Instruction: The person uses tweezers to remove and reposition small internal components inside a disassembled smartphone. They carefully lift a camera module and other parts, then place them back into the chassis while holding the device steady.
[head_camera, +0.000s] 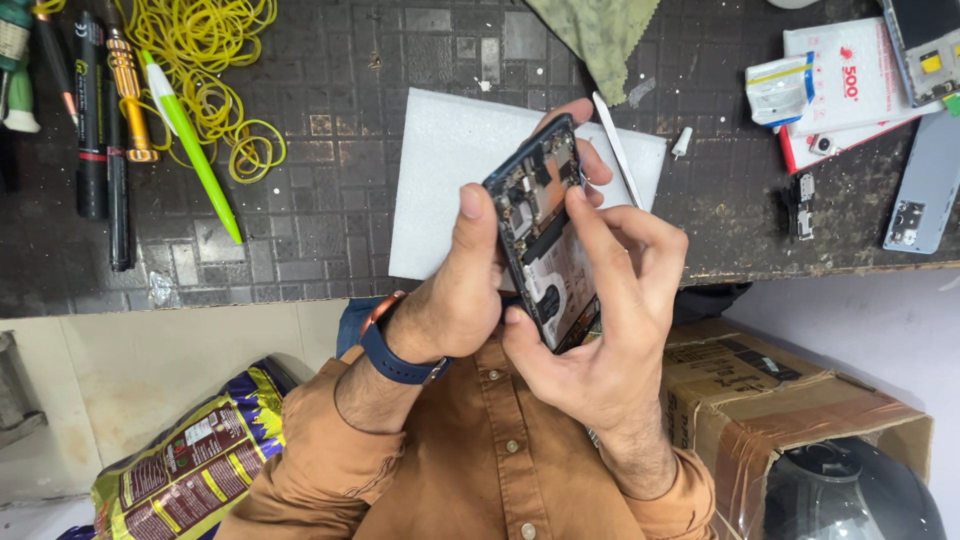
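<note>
1. You have the opened phone (543, 235) lifted clear of the worktop (330, 220), held on edge between both hands just above the white foam pad (440, 190). Its back cover is already off: the circuit board and inner parts are bare and face your right hand.
2. Your left hand (462, 290) is clenched around the phone's left edge, thumb pressed up along the frame. That grip carries the phone.
3. Your right hand (610, 300) grasps the phone from the other side. Its forefinger reaches onto the exposed board near the upper end, its thumb braces the lower end, and a thin metal pry tool (617, 150) stands up from behind its fingers. I cannot tell whether the tool's working tip touches the phone.
4. Judged from this, the opening stage is done and the work is now inside the phone. The board looks to be still seated in the frame; whether any screw or connector is loose is too small to tell.
5. Small dark parts (800, 205) lie on the worktop to your right, beside a blue-grey phone back (925, 190), which suggests some pieces are already out.
6. The screwdriver (128, 85) and green pen (190, 140) lie by the yellow rubber bands (215, 60), well apart from your hands.
</note>
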